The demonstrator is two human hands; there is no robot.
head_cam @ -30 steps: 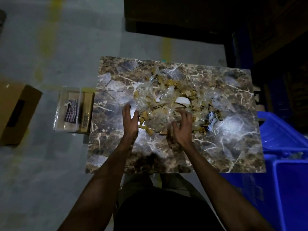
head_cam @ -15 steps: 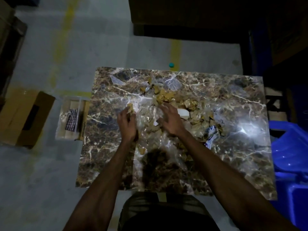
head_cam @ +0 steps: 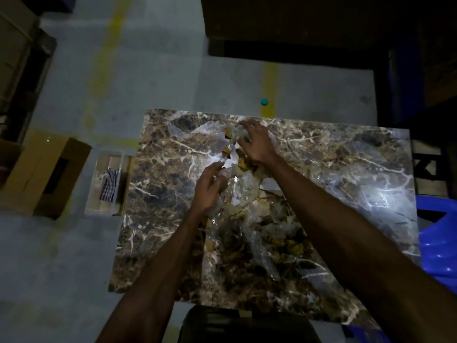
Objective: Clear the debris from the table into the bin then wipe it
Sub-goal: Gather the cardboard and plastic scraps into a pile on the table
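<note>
The marble-patterned table (head_cam: 158, 194) carries a heap of debris (head_cam: 249, 219): crumpled clear plastic, yellow-brown paper bits and a white scrap. It runs from the far middle toward the near edge. My left hand (head_cam: 210, 188) is at the heap's left side, thumb and fingers curled round clear plastic. My right hand (head_cam: 256, 142) reaches to the far end of the heap, its spread, bent fingers pressing down on the scraps. A blue bin (head_cam: 440, 246) stands by the table's right side, partly cut off by the frame.
On the floor to the left sit a clear tray holding a checked cloth (head_cam: 110, 185) and a cardboard box (head_cam: 47, 174). A small teal ball (head_cam: 264, 102) lies on the floor beyond the table. Dark furniture stands at the back.
My right hand has reached farther across, from the middle of the heap to its far end. My left hand has stayed at the heap's left side. The view has tipped closer over the table.
</note>
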